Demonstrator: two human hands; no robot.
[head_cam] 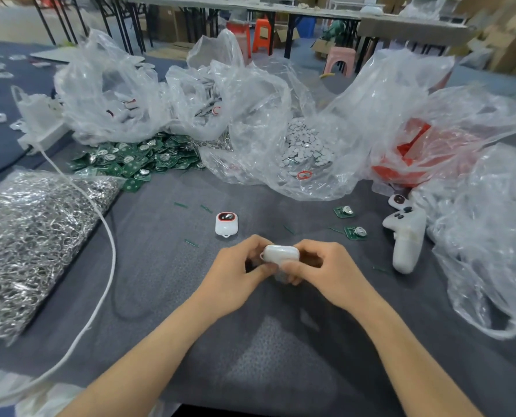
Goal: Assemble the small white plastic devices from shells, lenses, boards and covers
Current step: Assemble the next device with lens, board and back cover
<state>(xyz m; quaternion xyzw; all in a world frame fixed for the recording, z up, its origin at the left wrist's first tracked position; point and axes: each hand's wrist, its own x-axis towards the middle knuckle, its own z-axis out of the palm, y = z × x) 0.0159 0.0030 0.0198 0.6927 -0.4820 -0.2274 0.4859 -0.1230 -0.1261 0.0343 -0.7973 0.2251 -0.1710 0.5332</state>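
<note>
Bright, even, diffuse light from overhead, faint soft shadows lay on the grey cloth (160, 236), glare flared on the clear plastic bags (280, 94) and bag of metal rings (25, 251) — white device (280, 253) looked washed-out, slightly soft, edges bowed by wide-angle distortion, background blurred.

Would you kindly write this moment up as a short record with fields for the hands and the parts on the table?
left hand: grips the white device
right hand: grips the same device
other device: on the grey cloth, beyond the left hand, red-ringed face up
loose boards: two, green, beyond the right hand
board pile: back left, beside clear bags
metal rings: bagged, far left
</note>
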